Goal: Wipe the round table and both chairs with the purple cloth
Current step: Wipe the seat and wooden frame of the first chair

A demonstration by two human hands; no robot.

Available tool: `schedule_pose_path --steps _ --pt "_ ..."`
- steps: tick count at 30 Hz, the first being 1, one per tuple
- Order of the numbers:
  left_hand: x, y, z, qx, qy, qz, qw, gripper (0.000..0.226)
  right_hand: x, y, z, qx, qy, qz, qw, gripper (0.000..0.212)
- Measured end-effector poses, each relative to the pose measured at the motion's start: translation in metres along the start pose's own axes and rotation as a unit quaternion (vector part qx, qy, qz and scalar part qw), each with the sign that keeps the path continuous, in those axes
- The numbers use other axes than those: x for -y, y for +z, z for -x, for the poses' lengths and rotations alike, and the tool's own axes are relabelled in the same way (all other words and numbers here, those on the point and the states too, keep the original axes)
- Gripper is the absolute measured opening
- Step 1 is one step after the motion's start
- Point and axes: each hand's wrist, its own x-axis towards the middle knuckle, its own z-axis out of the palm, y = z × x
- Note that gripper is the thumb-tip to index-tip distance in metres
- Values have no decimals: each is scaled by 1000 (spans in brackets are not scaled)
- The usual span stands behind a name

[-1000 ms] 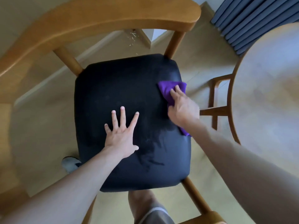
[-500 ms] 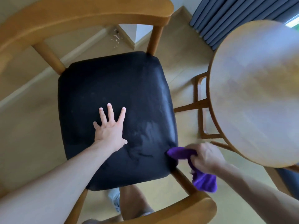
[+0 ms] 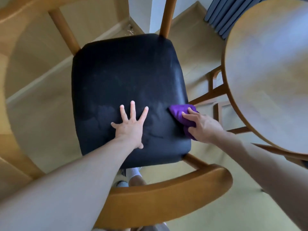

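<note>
Two hands: right hand (image 3: 205, 129) presses purple cloth (image 3: 180, 114) at seat (image 3: 123, 77) edge.

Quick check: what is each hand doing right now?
Left hand: open, fingers spread flat on the black chair seat.
Right hand: presses the purple cloth onto the seat's right edge, fingers mostly straight.
</note>
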Motion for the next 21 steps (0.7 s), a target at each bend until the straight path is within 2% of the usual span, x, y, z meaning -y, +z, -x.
schedule_pose_path --steps 4,6,8,10,13,16,18,19,21 --pt "-1 -1 1 -12 1 0 1000 150 -19 14 32 80 -35 151 985 63" --pt "-2 -1 1 -16 -3 -5 1000 150 -22 19 45 157 -59 202 965 57" --pt "-4 -1 1 -15 -10 -3 1000 151 -24 19 51 223 -55 172 958 50" --pt "-5 0 -1 -18 -15 -2 1000 151 -27 10 53 239 -21 83 967 49" --pt "-4 0 0 -16 -23 -1 1000 152 -28 -22 47 188 11 -18 982 51" --pt "-7 -1 1 -16 -30 5 999 152 -17 -57 35 17 17 -117 993 45" --pt "-10 -2 0 -17 -39 15 999 152 5 -73 19 -115 -14 -120 986 48" --pt "-11 -2 -1 -18 -44 18 999 152 19 -76 8 -152 -49 -104 982 52" --pt "-12 0 -4 -18 -53 25 998 154 48 -72 -15 -152 -104 -58 981 63"
